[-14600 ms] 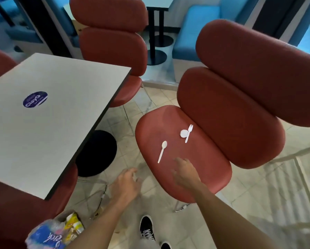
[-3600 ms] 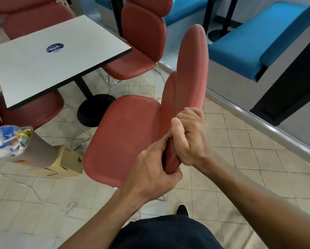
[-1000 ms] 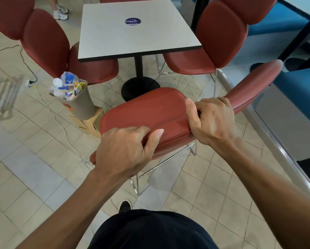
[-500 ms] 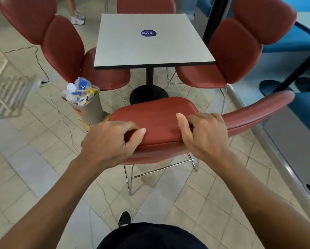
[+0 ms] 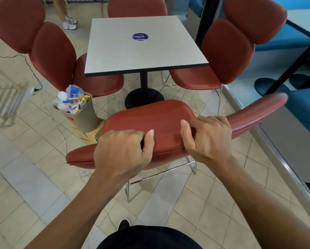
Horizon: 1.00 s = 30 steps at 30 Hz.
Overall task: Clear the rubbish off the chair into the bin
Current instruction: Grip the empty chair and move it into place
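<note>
From the head camera, the person is standing behind a red chair and looking down over its backrest toward the table. The left hand is gripping the top edge of the backrest with fingers curled over the far side and thumb lying along the near face; the right hand is gripping the same edge just beside it, thumb up and fingers wrapped over. Neither hand is holding any rubbish.

The bin is standing on the floor to the left of the chair, near its front corner, and it is already piled above its rim with wrappers and cups. No rubbish is showing on the part of the seat that is visible; most of the seat is hidden behind the backrest, so I cannot tell whether it is fully cleared.

The main risk is the chair swinging or sliding leftward and knocking the overfull bin, which is looking top-heavy and likely to spill. A cable is trailing across the tiles beside the bin, and a chair leg could be snagging it if pushed that way.
</note>
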Available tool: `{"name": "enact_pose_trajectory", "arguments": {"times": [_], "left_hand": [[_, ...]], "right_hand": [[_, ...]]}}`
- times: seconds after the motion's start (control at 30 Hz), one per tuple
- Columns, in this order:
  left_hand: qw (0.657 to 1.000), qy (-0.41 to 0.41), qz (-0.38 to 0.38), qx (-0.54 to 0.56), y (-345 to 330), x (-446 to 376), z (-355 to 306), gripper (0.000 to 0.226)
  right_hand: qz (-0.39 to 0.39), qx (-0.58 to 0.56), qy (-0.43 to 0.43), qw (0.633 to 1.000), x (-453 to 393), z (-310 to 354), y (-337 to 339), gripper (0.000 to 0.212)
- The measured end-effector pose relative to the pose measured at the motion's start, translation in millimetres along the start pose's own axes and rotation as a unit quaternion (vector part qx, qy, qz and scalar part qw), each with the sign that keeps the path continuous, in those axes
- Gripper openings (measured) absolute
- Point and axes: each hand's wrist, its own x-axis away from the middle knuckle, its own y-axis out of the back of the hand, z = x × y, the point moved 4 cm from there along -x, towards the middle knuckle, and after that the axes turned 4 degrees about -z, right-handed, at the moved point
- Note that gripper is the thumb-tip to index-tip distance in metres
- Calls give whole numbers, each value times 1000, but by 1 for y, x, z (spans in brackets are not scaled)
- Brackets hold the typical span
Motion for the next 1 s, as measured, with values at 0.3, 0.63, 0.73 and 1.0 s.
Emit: {"name": "enact_pose_trajectory", "arguments": {"times": [0.3, 0.63, 0.73, 1.0], "left_hand": [[1000, -5, -24, -2, -15, -27, 31, 51], [999, -13, -26, 16, -25, -57, 52, 48], [999, -15, -23, 18, -28, -65, 55, 47], [1000, -6, -8, 24, -41, -86, 68, 51]], "right_hand": [[-28, -4, 1, 1000, -19, 13, -27, 48], [-53, -17, -6, 998, -40, 18, -50, 40], [-53, -19, -5, 998, -45, 17, -56, 39], [-58, -11, -1, 998, -61, 18, -72, 38]]}}
